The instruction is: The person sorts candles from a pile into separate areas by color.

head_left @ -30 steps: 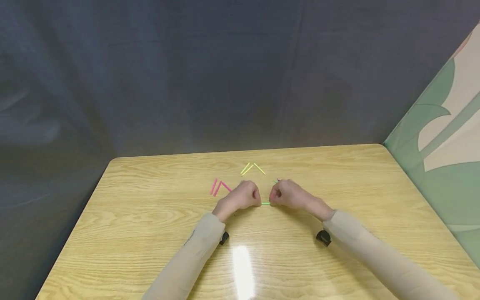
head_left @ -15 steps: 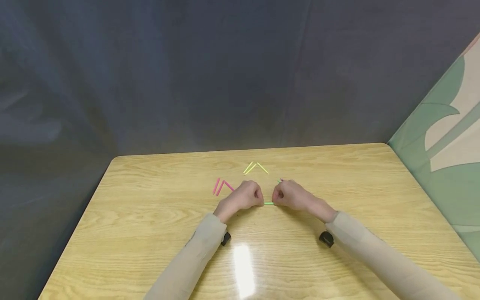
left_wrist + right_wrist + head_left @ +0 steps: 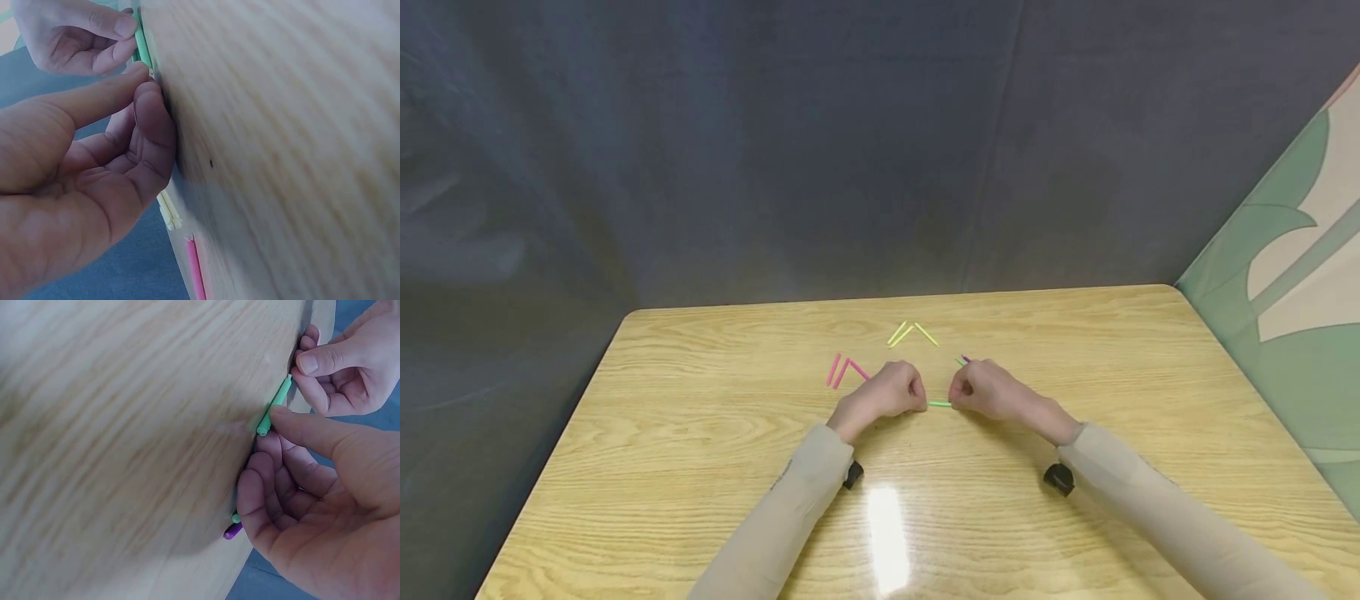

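Observation:
My right hand [image 3: 988,390] pinches one end of a short green stick [image 3: 276,403] between thumb and forefinger, low over the wooden table. At the stick's other end is my left hand [image 3: 889,390], its fingers loosely curled. A small gap shows in the head view between the left fingertips and the stick. Beyond the right hand lie a purple stick [image 3: 232,531] and another green stick [image 3: 235,518], mostly hidden by that hand. Several pink sticks [image 3: 842,372] lie left of the left hand, one partly covered by it.
Several yellow sticks [image 3: 902,334] lie farther back on the wooden table [image 3: 700,433]. Dark cloth [image 3: 850,167] hangs behind the table's far edge. A green and cream patterned panel [image 3: 1292,292] stands along the right side.
The right hand has shifted slightly to the right with the green stick. A narrow gap has appeared between the stick and the left fingertips. The pink and yellow sticks stay in place.

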A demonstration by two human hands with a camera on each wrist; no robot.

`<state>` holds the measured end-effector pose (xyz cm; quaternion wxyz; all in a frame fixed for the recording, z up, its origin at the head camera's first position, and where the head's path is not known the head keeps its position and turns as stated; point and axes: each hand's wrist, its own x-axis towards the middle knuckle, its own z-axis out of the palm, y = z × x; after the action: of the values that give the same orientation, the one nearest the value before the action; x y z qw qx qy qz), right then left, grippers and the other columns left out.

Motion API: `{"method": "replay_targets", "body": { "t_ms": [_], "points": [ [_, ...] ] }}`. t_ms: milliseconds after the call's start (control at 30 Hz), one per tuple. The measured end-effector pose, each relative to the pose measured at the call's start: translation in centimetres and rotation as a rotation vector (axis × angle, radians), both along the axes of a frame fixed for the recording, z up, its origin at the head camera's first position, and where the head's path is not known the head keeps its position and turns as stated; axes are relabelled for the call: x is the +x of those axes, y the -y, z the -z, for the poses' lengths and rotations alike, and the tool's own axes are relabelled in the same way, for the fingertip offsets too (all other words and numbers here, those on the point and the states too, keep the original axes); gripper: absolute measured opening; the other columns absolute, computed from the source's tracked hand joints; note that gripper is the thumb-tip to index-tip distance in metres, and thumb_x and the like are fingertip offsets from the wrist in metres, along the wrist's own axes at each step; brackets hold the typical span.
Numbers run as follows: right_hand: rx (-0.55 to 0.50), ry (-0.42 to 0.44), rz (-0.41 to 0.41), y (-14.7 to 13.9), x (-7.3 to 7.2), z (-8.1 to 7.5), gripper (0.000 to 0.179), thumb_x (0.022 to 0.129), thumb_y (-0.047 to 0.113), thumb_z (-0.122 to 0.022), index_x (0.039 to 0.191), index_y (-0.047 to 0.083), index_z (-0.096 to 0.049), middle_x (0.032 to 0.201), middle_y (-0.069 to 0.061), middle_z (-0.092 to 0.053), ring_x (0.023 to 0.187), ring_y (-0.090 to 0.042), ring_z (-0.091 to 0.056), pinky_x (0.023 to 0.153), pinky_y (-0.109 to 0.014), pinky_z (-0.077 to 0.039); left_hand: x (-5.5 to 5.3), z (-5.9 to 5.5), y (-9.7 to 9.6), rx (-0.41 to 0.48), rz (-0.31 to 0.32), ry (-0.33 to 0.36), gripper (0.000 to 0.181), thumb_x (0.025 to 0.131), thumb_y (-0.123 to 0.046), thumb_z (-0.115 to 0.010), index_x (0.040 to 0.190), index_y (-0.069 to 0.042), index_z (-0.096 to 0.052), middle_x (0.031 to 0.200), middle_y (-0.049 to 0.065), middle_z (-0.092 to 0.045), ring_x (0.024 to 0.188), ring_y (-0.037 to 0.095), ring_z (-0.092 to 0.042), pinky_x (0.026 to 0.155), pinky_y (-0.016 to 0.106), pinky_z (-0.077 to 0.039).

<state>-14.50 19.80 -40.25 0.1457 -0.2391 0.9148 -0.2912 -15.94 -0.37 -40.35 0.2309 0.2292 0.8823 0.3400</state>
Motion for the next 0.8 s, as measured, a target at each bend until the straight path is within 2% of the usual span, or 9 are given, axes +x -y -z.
{"method": "replay_targets", "body": {
  "t_ms": [100, 367, 567, 800],
  "points": [
    [-0.004, 0.004, 0.006, -0.2, 0.0, 0.0, 0.006, 0.084, -0.003, -0.068, 0.082, 0.003, -0.07, 0.072, 0.003, -0.062, 0.061, -0.008, -0.048, 0.061, -0.024, -0.044, 0.1, -0.1, 0.0, 0.006, -0.003, 0.011, 0.01, 0.085, -0.001, -0.07, 0.076, -0.005, -0.07, 0.07, -0.002, -0.063, 0.055, 0.008, -0.052, 0.054, 0.02, -0.045],
    [-0.013, 0.012, 0.045, -1.2, 0.0, -0.4, 0.01, 0.086, -0.004, -0.064, 0.081, 0.003, -0.069, 0.07, 0.003, -0.06, 0.057, -0.008, -0.044, 0.056, -0.022, -0.039, 0.1, 0.0, 0.0, 0.025, -0.025, 0.018, 0.009, 0.085, -0.004, -0.071, 0.077, -0.004, -0.069, 0.069, 0.001, -0.063, 0.055, 0.011, -0.056, 0.052, 0.021, -0.047],
    [-0.017, 0.013, 0.062, -1.7, 0.1, -0.7, 0.011, 0.088, -0.004, -0.061, 0.083, 0.002, -0.07, 0.071, 0.001, -0.06, 0.053, -0.008, -0.04, 0.051, -0.021, -0.034, 0.1, 0.1, 0.1, 0.037, -0.031, 0.028, 0.011, 0.086, -0.003, -0.07, 0.076, -0.004, -0.069, 0.068, -0.001, -0.061, 0.055, 0.009, -0.053, 0.052, 0.022, -0.048],
    [-0.027, 0.022, 0.112, -2.4, -0.3, -1.1, 0.012, 0.088, -0.002, -0.06, 0.085, 0.0, -0.071, 0.073, -0.002, -0.065, 0.056, -0.009, -0.044, 0.052, -0.021, -0.038, 0.1, 0.1, 0.2, 0.05, -0.043, 0.052, 0.027, 0.093, -0.012, -0.063, 0.069, -0.001, -0.066, 0.063, 0.005, -0.061, 0.051, 0.01, -0.052, 0.051, 0.021, -0.045]
  ]
}}
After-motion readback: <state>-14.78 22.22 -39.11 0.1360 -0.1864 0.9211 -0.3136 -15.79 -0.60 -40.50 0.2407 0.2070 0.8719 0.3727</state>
